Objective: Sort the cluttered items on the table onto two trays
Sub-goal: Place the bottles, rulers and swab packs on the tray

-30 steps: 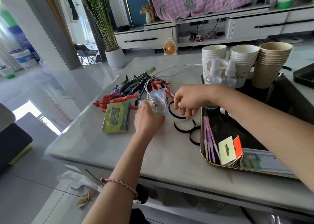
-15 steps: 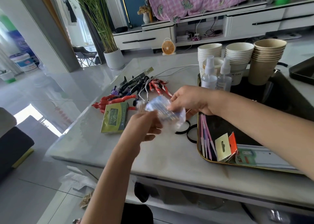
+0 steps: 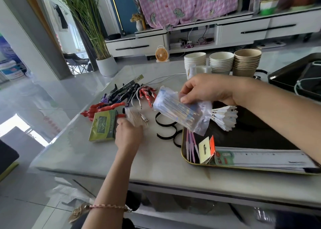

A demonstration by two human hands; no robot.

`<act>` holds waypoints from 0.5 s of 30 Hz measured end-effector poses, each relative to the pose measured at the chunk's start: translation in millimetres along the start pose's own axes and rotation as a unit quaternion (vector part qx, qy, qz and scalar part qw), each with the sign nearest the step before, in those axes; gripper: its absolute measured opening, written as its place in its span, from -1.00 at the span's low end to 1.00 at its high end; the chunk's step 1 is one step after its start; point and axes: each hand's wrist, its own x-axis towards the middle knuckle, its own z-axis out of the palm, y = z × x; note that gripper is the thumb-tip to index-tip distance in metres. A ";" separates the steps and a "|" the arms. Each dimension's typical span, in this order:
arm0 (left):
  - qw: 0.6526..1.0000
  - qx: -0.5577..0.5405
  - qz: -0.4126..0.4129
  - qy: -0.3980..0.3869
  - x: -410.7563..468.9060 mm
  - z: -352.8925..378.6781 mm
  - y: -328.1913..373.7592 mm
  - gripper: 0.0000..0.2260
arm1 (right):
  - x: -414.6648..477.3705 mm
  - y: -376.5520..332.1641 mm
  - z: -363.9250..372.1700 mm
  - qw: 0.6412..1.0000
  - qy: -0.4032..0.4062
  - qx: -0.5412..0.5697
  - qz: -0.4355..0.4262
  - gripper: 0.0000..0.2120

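Now — right hand (image 3: pixel 208 89) grips bag (image 3: pixel 180 112) | hides tray (image 3: pixel 260 133) corner | cups (image 3: pixel 221 62) behind

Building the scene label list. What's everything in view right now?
table: 1, pale marble
near tray: 1, black with gold rim, table right
far tray: 1, dark, back right
cup stacks: 3, two white and one brown, behind near tray
toy figures: several, red, black and purple, table left
green box: 1, beside left hand
USB cable: 1, white, by figures
black bands: about 3, beside near tray
small packet: 1, clear, tan sticks, at left hand
shuttlecock: 1, white, on near tray
pink sticks: several, near tray's left
ruler: 1, whitish, near tray's front
clear bag: 1, white sticks, above near tray
left hand: on small packet
right hand: grips clear bag
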 end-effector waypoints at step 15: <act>0.832 -0.247 0.366 0.337 -67.4 -14.1 38.5 -0.80 | -52.1 54.9 -55.5 0.990 -0.029 -0.136 0.007 -0.84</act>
